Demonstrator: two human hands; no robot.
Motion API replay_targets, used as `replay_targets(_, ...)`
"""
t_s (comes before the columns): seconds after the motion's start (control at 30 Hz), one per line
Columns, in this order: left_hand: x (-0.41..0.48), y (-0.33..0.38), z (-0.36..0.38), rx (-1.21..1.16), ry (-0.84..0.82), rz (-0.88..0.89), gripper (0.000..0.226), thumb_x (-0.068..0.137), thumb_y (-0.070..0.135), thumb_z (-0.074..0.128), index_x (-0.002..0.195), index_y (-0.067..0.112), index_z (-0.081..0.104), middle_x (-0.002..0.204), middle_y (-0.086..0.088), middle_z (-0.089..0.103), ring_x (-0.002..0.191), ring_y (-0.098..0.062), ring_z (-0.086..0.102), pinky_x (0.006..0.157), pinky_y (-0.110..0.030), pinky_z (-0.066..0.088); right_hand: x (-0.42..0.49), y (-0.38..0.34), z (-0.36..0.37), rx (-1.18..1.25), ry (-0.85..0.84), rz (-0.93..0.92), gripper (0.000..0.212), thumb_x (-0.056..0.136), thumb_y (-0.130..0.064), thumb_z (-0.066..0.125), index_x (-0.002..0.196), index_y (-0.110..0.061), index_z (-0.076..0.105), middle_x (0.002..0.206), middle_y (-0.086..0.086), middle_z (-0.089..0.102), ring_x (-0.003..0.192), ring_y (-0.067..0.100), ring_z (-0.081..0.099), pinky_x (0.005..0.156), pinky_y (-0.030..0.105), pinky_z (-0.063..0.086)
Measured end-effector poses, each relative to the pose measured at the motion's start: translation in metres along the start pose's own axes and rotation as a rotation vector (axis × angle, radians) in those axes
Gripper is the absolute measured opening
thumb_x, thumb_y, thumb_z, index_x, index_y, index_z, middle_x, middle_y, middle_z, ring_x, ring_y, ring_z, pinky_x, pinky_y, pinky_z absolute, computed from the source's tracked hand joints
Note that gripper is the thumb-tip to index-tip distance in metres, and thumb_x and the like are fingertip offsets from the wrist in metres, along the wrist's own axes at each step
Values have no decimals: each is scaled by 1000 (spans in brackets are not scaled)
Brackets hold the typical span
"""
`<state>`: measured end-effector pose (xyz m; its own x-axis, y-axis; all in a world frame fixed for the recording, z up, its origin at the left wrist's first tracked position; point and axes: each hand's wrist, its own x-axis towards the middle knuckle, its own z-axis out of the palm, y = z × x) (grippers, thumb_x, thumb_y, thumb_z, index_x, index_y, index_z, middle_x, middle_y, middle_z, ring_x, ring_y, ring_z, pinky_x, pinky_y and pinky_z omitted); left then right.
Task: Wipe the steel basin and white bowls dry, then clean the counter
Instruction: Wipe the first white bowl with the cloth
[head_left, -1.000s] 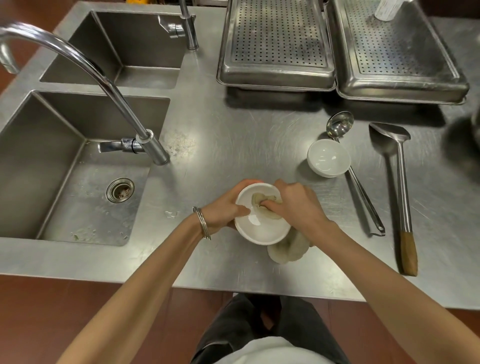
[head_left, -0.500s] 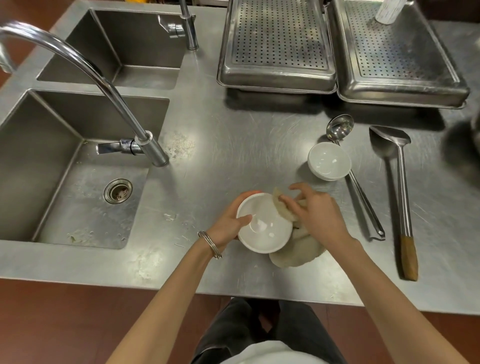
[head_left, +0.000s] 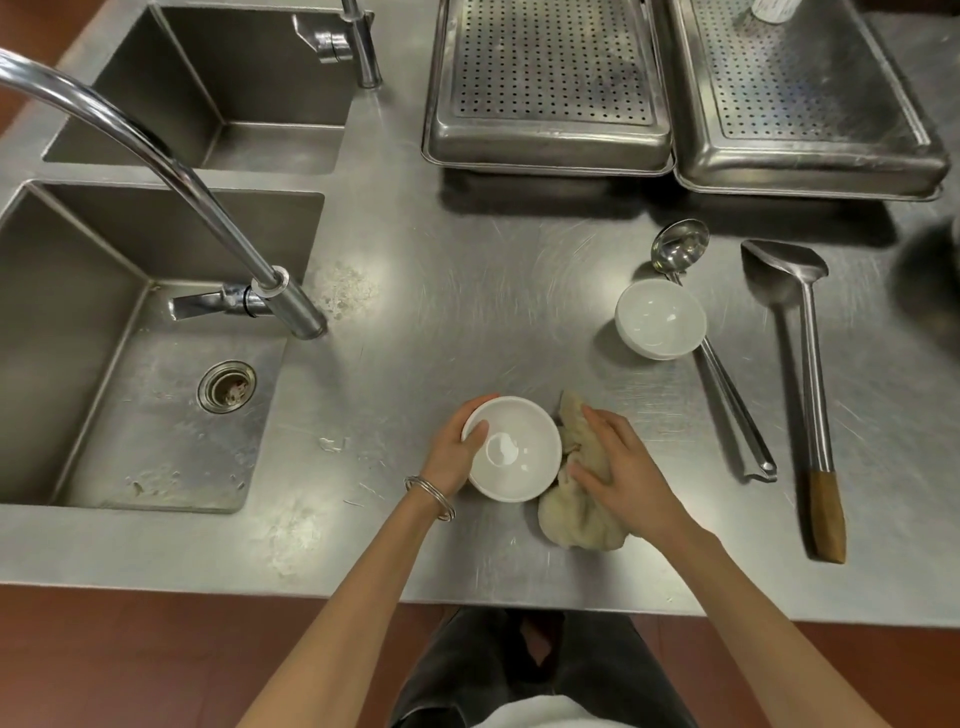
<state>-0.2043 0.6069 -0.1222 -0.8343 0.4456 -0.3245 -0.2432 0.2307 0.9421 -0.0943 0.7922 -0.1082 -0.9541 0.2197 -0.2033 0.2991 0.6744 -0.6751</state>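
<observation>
Near the front edge of the steel counter (head_left: 467, 291), a white bowl (head_left: 511, 449) sits upright with its mouth facing up, gripped by the left hand (head_left: 452, 460): the thumb (head_left: 478, 431) hooks over the rim into the bowl, and the other fingers curl around its outer left wall, with one fingertip showing at the far rim. A thin metal bangle (head_left: 431, 496) circles that wrist. Just to the right of this bowl, touching its side, lies a crumpled beige cloth (head_left: 576, 525). The right hand (head_left: 623, 467) rests on top of it, palm down, with the fingers (head_left: 602, 426) nearly straight, loosely spread and pointing away from the person. The thumb lies against the cloth on the bowl side, and nothing is pinched that can be seen. Farther back and to the right of the held bowl stands a second white bowl (head_left: 660, 319), also upright, set against the handle of a steel ladle (head_left: 727, 395) whose cup lies just behind it. Beyond the ladle, farther right, lies a steel spatula with a wooden handle (head_left: 810, 364). Left of the held bowl is the near sink basin (head_left: 156, 426), with a drain strainer and food specks on its floor, and a curved faucet (head_left: 182, 176) arches over it. A second basin (head_left: 218, 104) lies behind that. Well behind the held bowl, at the back of the counter, two perforated steel trays (head_left: 550, 78) (head_left: 810, 88) sit side by side.
</observation>
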Motion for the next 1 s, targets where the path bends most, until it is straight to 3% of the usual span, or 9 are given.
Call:
replay_targets(0.17, 6, -1, 2, 69, 53, -29, 29, 94, 9, 49, 123, 9, 54, 117, -6, 57, 104, -16, 52, 74, -6, 40, -6, 1, 2, 76, 18, 57, 72, 85, -26, 65, 144, -15, 25, 143, 3, 36, 129, 19, 35, 105, 22, 25)
replay_targets(0.27, 2, 0, 5, 193, 97, -15, 35, 89, 14, 59, 123, 14, 52, 112, 3, 55, 100, -12, 51, 73, -10, 37, -4, -1, 2, 213, 67, 122, 67, 84, -21, 67, 140, -13, 32, 137, 1, 45, 124, 16, 44, 102, 21, 32)
replay_targets(0.33, 0, -3, 7, 260, 131, 6, 43, 85, 13, 64, 126, 12, 49, 115, 1, 54, 101, -12, 49, 80, -16, 36, -4, 1, 1, 226, 114, 117, 58, 84, -23, 67, 135, -16, 41, 130, -1, 53, 116, 13, 51, 99, 23, 39)
replay_targets(0.47, -5, -5, 7, 312, 217, 34, 41, 84, 14, 65, 122, 10, 49, 113, -5, 58, 97, -17, 53, 77, -22, 40, -6, -2, -3, 342, 214, 134, 47, 81, -13, 70, 121, -23, 48, 107, -12, 58, 98, -6, 55, 80, 1, 39)
replay_targets(0.6, -5, -1, 1, 485, 303, 99, 24, 87, 22, 61, 110, 15, 57, 99, -4, 67, 88, -23, 61, 68, -29, 46, -1, -3, -4, 399, 181, 154, 44, 78, -10, 72, 111, -24, 46, 100, -12, 58, 95, -2, 56, 75, 1, 41)
replay_targets(0.7, -1, 0, -5, 442, 214, 85, 26, 90, 23, 59, 113, 14, 59, 103, -5, 67, 93, -23, 62, 73, -26, 45, 0, -3, -4, 390, 161, 137, 41, 79, -9, 71, 110, -21, 48, 100, -10, 59, 93, -4, 56, 73, -1, 39)
replay_targets(0.8, -4, -3, -11, 309, 170, 44, 43, 86, 17, 64, 127, 10, 52, 123, -6, 59, 108, -15, 54, 86, -20, 39, -2, -1, -2, 392, 155, 136, 41, 79, -13, 72, 112, -24, 50, 102, -13, 60, 97, 6, 58, 79, 5, 43)
replay_targets(0.9, -14, -11, -17, 232, 132, 55, 61, 81, 15, 70, 136, 12, 42, 135, -2, 47, 119, -11, 44, 92, -17, 35, -6, 4, 1, 375, 144, 142, 44, 78, -21, 74, 115, -28, 52, 108, -9, 62, 101, 12, 59, 87, 25, 48)
replay_targets(1.0, -23, -19, -21, 250, 75, 91, 89, 70, 40, 76, 142, 18, 29, 146, -1, 33, 131, -13, 34, 104, -28, 34, -9, 6, 3, 357, 146, 131, 45, 77, -26, 74, 117, -28, 53, 111, -9, 63, 102, 13, 59, 88, 34, 50)
